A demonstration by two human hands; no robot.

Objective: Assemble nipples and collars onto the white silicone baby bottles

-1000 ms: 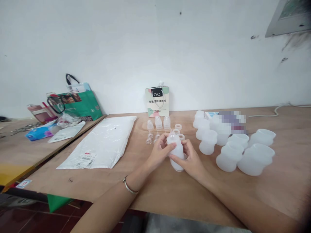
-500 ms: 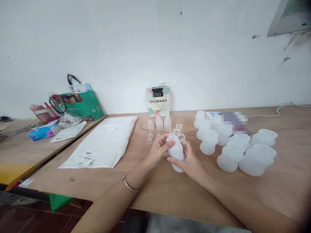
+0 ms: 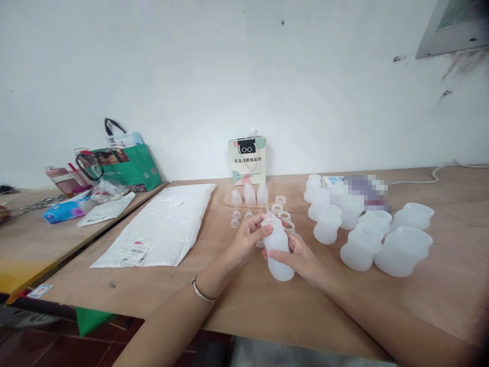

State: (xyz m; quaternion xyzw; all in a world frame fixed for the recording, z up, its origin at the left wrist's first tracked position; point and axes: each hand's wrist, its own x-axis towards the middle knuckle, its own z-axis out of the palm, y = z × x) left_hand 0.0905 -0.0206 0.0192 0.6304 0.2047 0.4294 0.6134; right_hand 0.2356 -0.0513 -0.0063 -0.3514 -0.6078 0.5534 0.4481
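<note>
Between my hands, above the table's front half, is a translucent white baby bottle with a clear nipple on top. My left hand pinches the bottle's neck, thumb in front. Lower down, my right hand wraps round the bottle's body. Just beyond the hands stand three clear domed caps in a row, with small clear nipples in front of them. A line of white screw rings lies right of these, partly hidden by my hands and the bottle.
Several frosted bottle bodies stand at the right of the wooden table. A white plastic mailer lies at the left. A paper bag stands against the wall. On the adjoining left table are a green bag and a blue packet.
The bottle has come slightly lower and more upright, showing more of its body. Both hands stay on it, and the right hand's grip has shifted a little.
</note>
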